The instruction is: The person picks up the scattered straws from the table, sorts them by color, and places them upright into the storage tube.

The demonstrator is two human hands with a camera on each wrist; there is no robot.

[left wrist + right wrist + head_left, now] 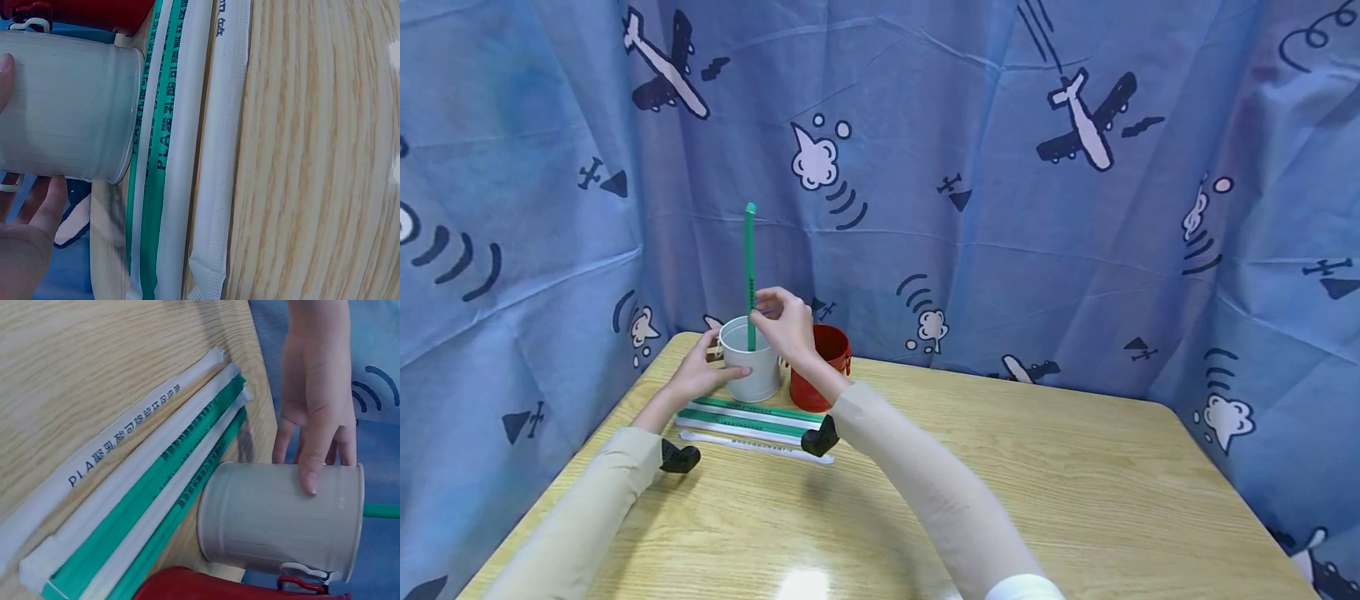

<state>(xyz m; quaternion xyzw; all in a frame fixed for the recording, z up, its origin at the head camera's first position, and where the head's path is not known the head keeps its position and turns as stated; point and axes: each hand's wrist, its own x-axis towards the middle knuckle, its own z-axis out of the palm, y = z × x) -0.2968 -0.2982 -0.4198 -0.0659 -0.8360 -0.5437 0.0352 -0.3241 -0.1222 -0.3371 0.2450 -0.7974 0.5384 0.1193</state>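
A small white metal bucket point(751, 374) stands near the table's back left corner. My left hand point(696, 372) holds it from the left, thumb along its front and fingers on the far side. A green paper-wrapped straw point(749, 250) stands upright, its lower end inside the white bucket. Above the rim, my right hand point(786, 327) pinches this straw between thumb and fingers. In the right wrist view, part of the straw point(381, 511) sticks out past the rim, beyond my left thumb.
A red bucket point(808, 387) stands just right of the white one, partly behind my right wrist. Several green and white wrapped straws point(134, 515) lie side by side before the buckets, a white straw point(756, 447) nearest me. A blue curtain point(910, 208) hangs behind the wooden table point(1000, 467).
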